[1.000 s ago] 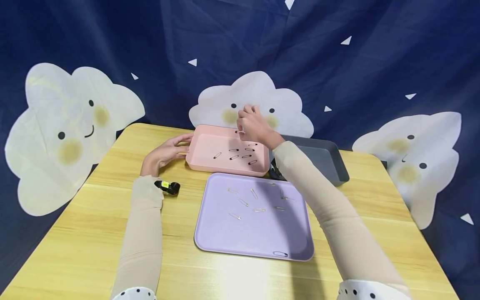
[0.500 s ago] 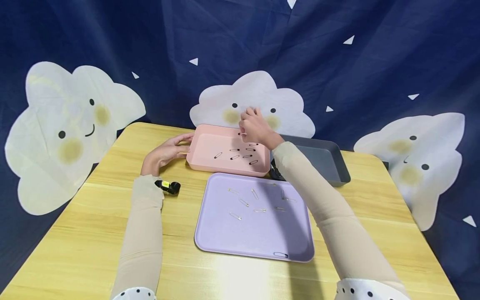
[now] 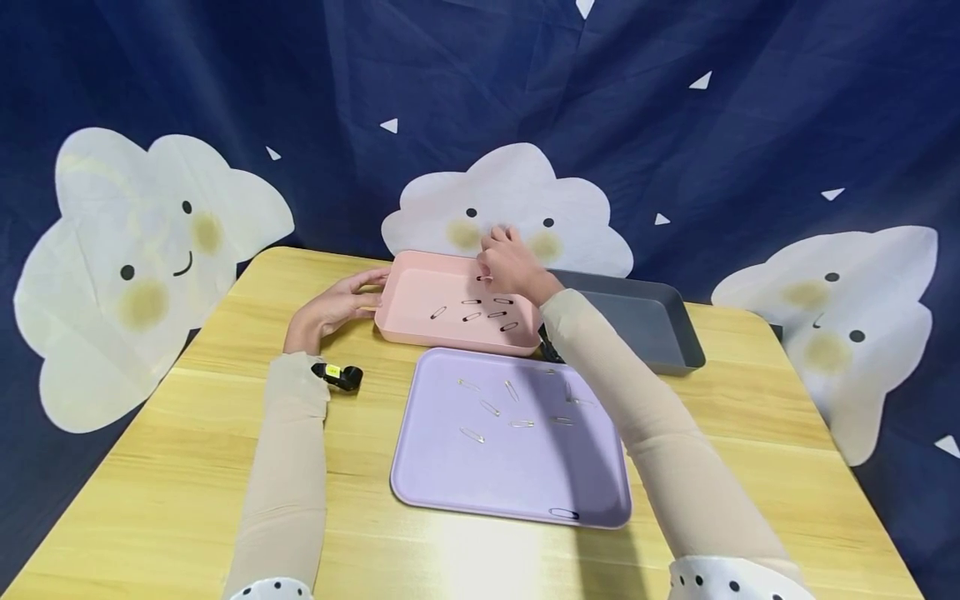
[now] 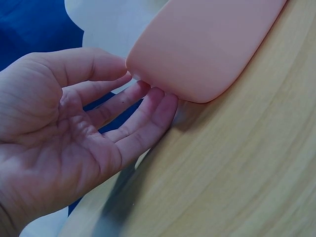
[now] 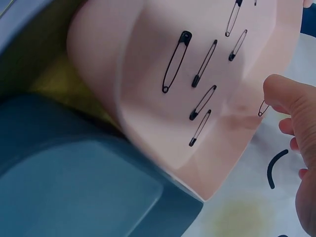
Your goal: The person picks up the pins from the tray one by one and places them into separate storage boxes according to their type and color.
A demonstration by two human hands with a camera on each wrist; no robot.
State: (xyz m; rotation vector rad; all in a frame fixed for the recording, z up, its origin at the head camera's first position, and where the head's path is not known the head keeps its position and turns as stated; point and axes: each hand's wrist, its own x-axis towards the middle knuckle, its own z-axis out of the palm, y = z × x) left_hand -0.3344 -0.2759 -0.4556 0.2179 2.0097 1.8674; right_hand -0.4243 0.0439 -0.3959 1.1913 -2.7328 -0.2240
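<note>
My right hand (image 3: 513, 262) is over the far right part of the pink tray (image 3: 416, 287), pinching a black safety pin (image 5: 262, 109) between thumb and fingers; part of the pin is hidden by the hand. Several other black safety pins (image 3: 471, 302) lie spread on that tray's floor. At the tray's left end, my left hand (image 3: 330, 310) touches the wall with extended fingers, as the left wrist view (image 4: 133, 123) also shows. Nearer me, a lavender tray (image 3: 480, 479) carries several gold-coloured safety pins (image 3: 472, 435) and one larger black safety pin (image 3: 564, 514) by its front edge.
A dark grey tray (image 3: 637, 321) stands right of the pink one, partly behind the right forearm. All three trays are on a light wooden table (image 3: 360, 500). Behind it hangs a dark blue curtain (image 3: 300, 83) with cloud prints.
My right hand has come slightly lower and nearer me, bringing the pinched safety pin down toward the pink tray. The left hand stays at the tray's end.
</note>
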